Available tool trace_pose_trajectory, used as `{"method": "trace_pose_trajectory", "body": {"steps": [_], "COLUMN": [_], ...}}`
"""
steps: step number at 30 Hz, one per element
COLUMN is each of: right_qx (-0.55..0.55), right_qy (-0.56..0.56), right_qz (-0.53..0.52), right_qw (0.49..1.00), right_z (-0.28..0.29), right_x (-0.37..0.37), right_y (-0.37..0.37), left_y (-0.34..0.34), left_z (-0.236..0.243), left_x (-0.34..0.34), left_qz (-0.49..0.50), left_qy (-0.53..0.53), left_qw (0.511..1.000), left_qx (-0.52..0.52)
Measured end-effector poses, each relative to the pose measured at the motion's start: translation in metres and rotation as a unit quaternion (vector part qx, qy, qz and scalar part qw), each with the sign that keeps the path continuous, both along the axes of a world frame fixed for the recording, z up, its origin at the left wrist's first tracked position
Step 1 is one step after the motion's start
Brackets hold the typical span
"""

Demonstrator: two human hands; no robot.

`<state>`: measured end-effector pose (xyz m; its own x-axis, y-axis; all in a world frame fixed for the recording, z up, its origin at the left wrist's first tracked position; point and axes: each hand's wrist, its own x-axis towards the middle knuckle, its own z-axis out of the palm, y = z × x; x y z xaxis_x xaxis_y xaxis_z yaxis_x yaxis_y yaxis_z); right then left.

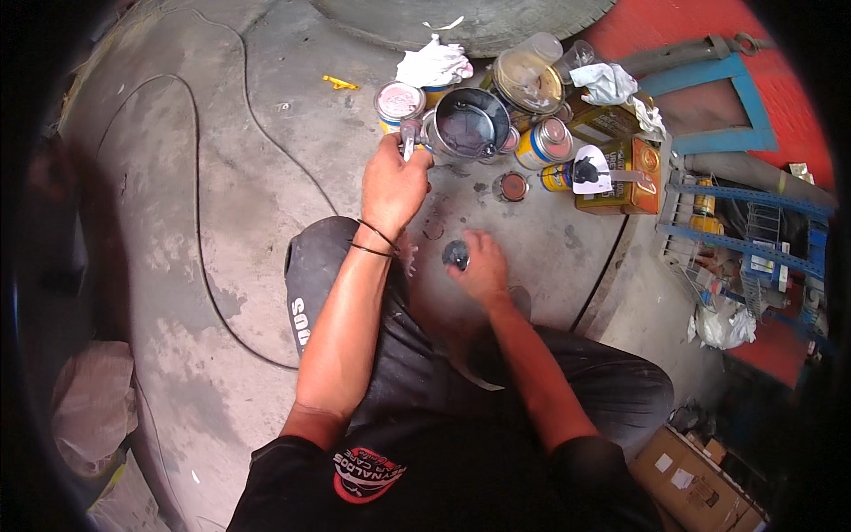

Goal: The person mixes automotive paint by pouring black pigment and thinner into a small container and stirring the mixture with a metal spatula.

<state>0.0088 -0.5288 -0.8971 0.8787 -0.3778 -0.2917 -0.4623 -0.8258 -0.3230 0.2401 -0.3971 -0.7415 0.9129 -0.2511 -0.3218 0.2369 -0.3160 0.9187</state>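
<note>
My left hand (396,182) is closed around the grip of what looks like a spray gun (410,140). Its round metal cup (472,124) has no lid on and shows dark paint inside. Low over the floor, between my knees, my right hand (484,270) curls its thumb and fingers about a small round dark lid (456,255); motion blurs the fingers a little. Beyond the cup stand paint cans, one a can with a pinkish top (400,99), another a yellow and blue can (544,142). A small tin with reddish-brown contents (512,185) sits on the concrete.
A tyre (461,25) lies at the far side. Rectangular gold tins (620,177) and crumpled white paper (434,62) surround the cans. Black hose (197,213) snakes along the left floor. A blue metal rack (753,239) stands right, with a cardboard box (696,483) nearer me.
</note>
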Motion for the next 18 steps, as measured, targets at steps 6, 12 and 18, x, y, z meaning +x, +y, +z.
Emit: {"method": "trace_pose_trajectory", "body": {"steps": [6,12,18], "right_qx": [-0.064,0.140,0.342], "right_qy": [0.115,-0.290,-0.530], "right_qz": [0.095,-0.120,-0.096], "right_qw": [0.987,0.939,0.770], "right_z": [-0.008,0.096,0.250], "right_x": [-0.008,0.073,0.149], "right_y": [0.011,-0.039,-0.038], "left_y": [0.004,0.006,0.003], "left_z": [0.011,0.001,-0.035], "left_x": [0.000,0.005,0.015], "left_qz": [0.004,0.014,0.028], "left_qy": [0.030,0.015,-0.043], "left_qw": [0.999,1.000,0.998], "left_qx": [-0.032,-0.020,0.037]}}
